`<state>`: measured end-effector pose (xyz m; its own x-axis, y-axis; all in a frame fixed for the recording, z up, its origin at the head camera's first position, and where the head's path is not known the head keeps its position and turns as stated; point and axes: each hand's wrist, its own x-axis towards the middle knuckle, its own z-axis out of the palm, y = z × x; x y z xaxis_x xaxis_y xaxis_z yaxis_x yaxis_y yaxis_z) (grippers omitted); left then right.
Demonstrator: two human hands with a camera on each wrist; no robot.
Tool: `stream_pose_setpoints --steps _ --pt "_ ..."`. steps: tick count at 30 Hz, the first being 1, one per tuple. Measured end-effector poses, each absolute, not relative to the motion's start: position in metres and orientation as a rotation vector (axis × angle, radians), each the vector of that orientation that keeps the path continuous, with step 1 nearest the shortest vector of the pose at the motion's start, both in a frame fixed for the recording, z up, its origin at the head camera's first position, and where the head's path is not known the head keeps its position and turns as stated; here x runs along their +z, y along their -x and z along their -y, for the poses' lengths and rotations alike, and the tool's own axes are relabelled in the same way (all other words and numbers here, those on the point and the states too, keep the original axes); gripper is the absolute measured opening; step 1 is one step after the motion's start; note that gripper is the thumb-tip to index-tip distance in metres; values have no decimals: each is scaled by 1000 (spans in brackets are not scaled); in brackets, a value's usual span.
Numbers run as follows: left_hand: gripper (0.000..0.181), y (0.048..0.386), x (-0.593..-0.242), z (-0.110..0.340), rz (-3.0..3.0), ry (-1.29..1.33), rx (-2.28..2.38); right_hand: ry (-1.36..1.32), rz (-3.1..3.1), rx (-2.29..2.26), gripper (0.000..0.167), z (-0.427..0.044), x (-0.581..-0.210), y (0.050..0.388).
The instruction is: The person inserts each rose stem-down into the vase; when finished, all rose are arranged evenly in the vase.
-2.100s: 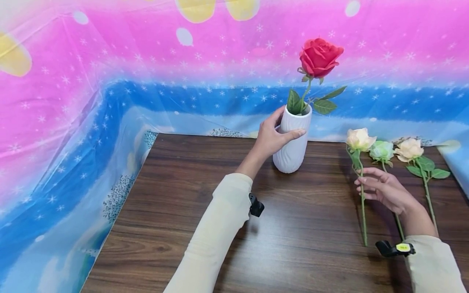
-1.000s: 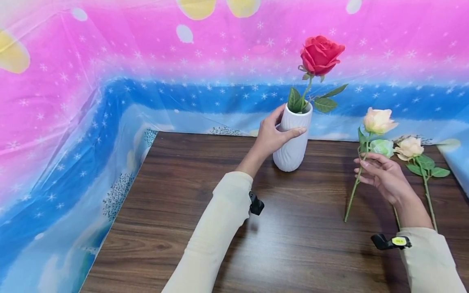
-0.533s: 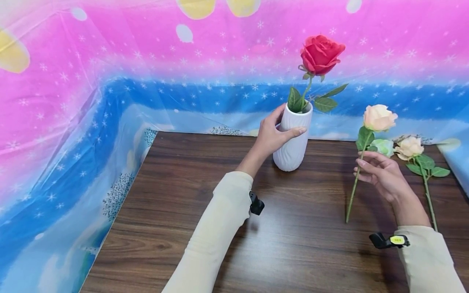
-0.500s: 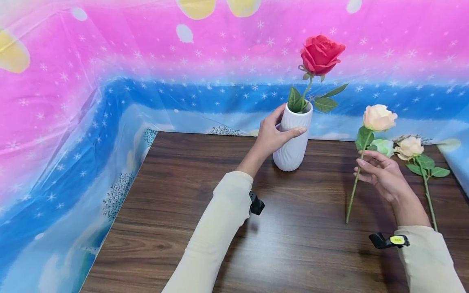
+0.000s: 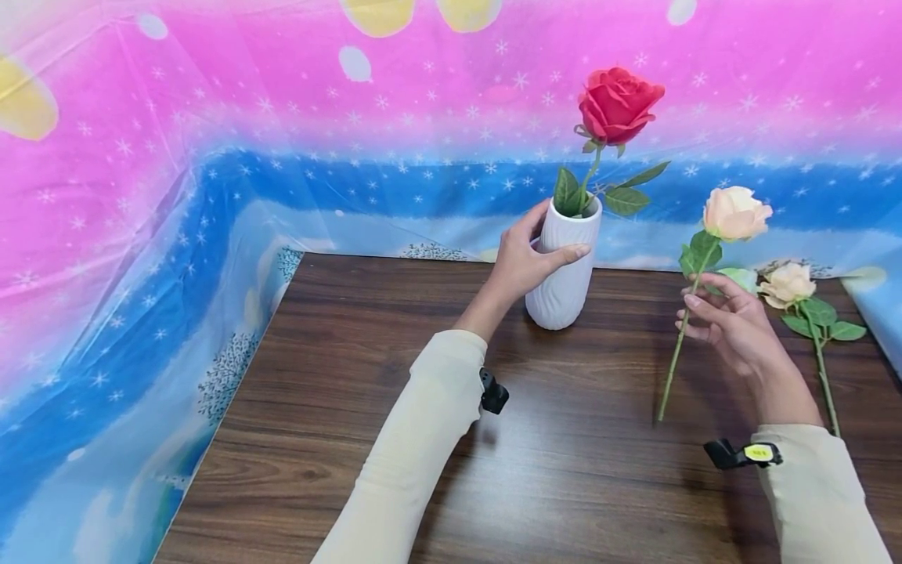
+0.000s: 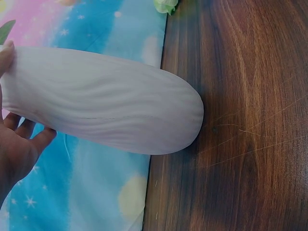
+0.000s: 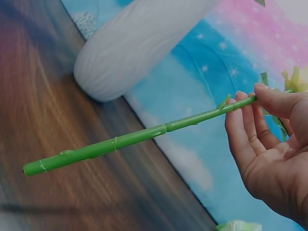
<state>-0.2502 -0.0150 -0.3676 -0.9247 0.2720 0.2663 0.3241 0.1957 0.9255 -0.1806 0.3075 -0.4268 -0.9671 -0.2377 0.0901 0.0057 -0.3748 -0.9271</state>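
Note:
A white ribbed vase (image 5: 561, 286) stands on the table with a red rose (image 5: 618, 107) in it. My left hand (image 5: 524, 254) grips the vase near its top, thumb across the front; the left wrist view shows fingers around the vase (image 6: 106, 101). To the right, my right hand (image 5: 736, 321) pinches the green stem of a peach rose (image 5: 736, 213) between thumb and fingers. That rose is tilted, its bloom up and its lower stem (image 7: 96, 148) free in the right wrist view. Behind the hand lies a pale green flower (image 5: 736, 278), mostly hidden.
Another peach rose (image 5: 788, 286) lies on the brown wooden table (image 5: 366, 376) at the right. A pink and blue printed cloth (image 5: 352, 117) hangs behind and along the left side of the table.
My right hand has lifted the peach rose off the table, raising its bloom and tilting the stem. Over the last half second it rises slightly more. The left hand stays on the vase.

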Motion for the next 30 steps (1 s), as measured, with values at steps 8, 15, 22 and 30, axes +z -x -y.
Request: stream_pose_setpoints --steps 8,15,22,30 --pt "79 251 -368 13 2394 589 -1887 351 -1592 -2522 31 -293 -408 186" --pt "79 250 -368 13 2383 597 -1890 448 -1478 -2582 30 -284 -390 190" --pt "79 250 -368 14 2380 590 -1875 526 -1514 -2536 34 -280 -380 195" --pt "79 253 -370 14 2353 606 -1874 489 -1661 -2492 34 -271 -370 197"
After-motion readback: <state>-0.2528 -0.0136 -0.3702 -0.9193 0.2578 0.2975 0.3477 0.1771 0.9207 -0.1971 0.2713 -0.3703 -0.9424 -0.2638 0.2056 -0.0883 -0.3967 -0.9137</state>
